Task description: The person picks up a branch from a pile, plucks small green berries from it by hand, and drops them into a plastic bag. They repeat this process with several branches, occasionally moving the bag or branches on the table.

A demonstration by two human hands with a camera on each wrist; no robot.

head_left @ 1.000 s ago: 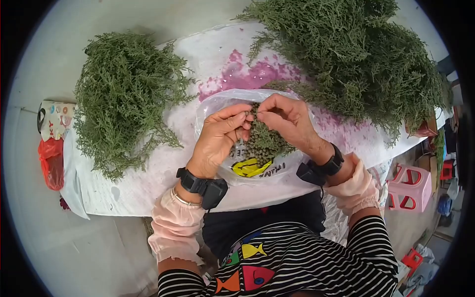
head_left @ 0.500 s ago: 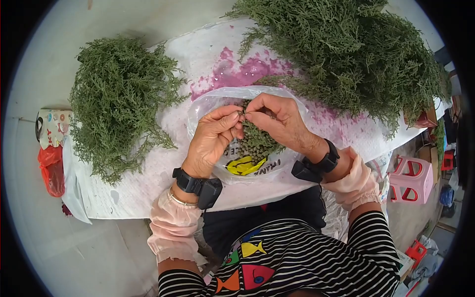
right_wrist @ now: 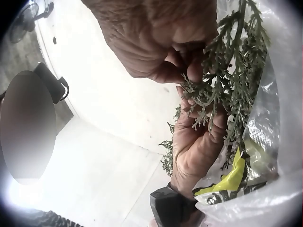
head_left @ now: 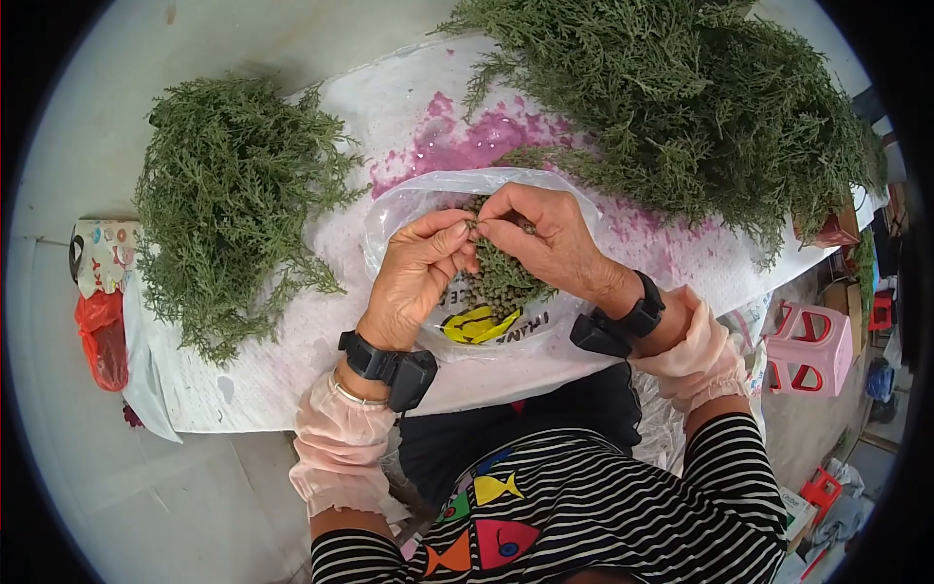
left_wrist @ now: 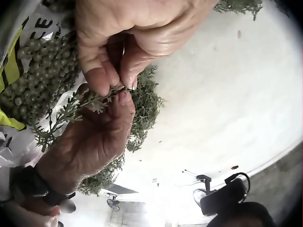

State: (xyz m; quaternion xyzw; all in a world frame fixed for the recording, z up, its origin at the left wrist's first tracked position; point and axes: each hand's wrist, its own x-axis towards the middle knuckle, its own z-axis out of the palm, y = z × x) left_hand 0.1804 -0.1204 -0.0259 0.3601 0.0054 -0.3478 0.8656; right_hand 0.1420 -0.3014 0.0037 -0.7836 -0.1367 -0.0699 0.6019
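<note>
Both hands meet over a clear plastic bag (head_left: pixel 389 209) with yellow and black print, which lies on the white cloth. My left hand (head_left: pixel 413 277) pinches a green conifer sprig (left_wrist: pixel 66 113) between thumb and fingers. Right at those fingertips, my right hand (head_left: pixel 555 243) pinches the same sprig, its thumb and forefinger drawn together. A small round berry shows under the right hand's curled fingers. In the right wrist view the leafy sprig (right_wrist: pixel 236 71) hangs past both hands. Many round greenish berries (left_wrist: pixel 49 66) fill the bag below.
A heap of conifer branches (head_left: pixel 243 214) lies on the left of the white cloth (head_left: pixel 263 389); a larger heap (head_left: pixel 671 117) covers the right back. Pink stains (head_left: pixel 467 141) mark the cloth behind the bag. A pink stool (head_left: pixel 809 350) stands at right, a red bag (head_left: pixel 100 336) at left.
The whole scene has shifted slightly left in the head view. Both hands stay together over the bag, with the right fingers moving slightly at the sprig.
</note>
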